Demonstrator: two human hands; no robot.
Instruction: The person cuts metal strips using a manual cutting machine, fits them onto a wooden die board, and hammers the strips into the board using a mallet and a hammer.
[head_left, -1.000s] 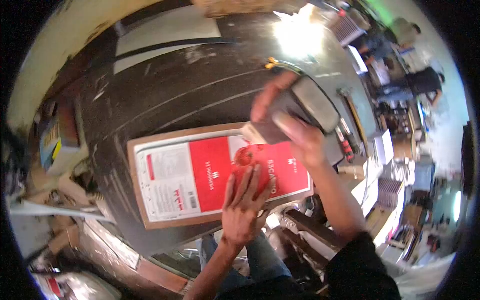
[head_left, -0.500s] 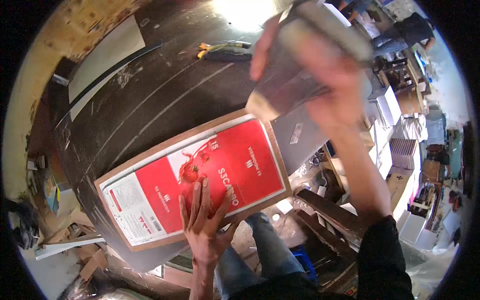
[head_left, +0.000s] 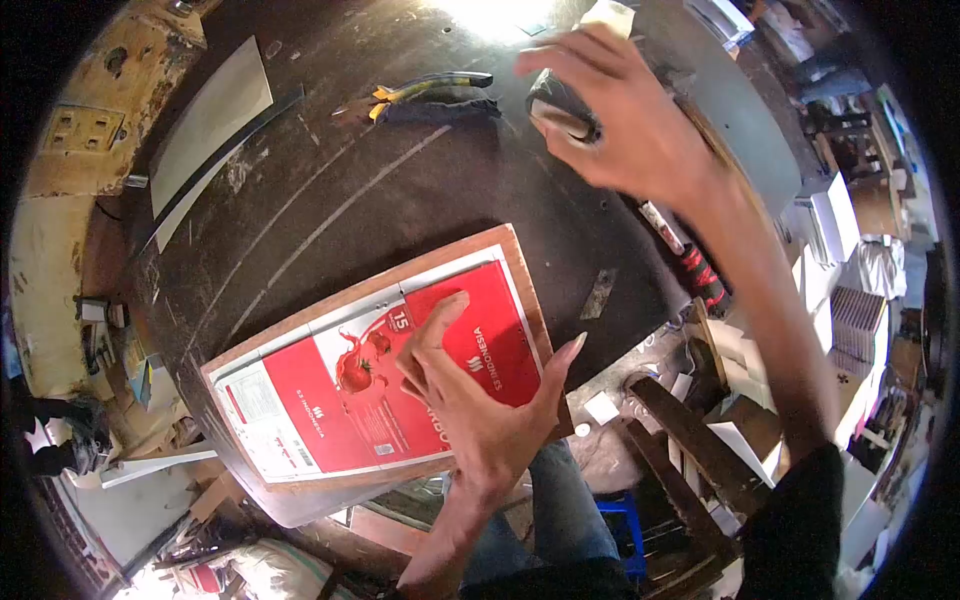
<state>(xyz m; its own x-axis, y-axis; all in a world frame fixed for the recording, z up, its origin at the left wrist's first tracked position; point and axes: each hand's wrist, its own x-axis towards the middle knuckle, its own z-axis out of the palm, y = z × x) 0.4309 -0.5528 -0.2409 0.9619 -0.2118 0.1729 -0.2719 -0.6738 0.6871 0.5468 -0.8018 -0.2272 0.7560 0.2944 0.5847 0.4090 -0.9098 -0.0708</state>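
A red and white printed sheet [head_left: 300,400] lies on a brown board [head_left: 523,262] near the table's front edge. Over the sheet's right half is my left hand [head_left: 480,400], fingers curled and thumb spread apart, with nothing in it. My right hand [head_left: 630,120] is at the back right of the table, its fingers around a dark, rounded object [head_left: 560,105] that it partly hides. I cannot make out what that object is.
Yellow-tipped pliers [head_left: 430,88] lie at the back of the dark table [head_left: 400,200]. A pale sheet [head_left: 210,125] is at the back left. A red-and-black-handled tool [head_left: 700,275] lies at the right edge. Stacked boxes [head_left: 860,320] stand beyond, near a blue stool [head_left: 625,530].
The blurred dark block in my right hand has left the board's corner, and that hand is now farther back. My left hand has moved right, its fingers curling and thumb spreading.
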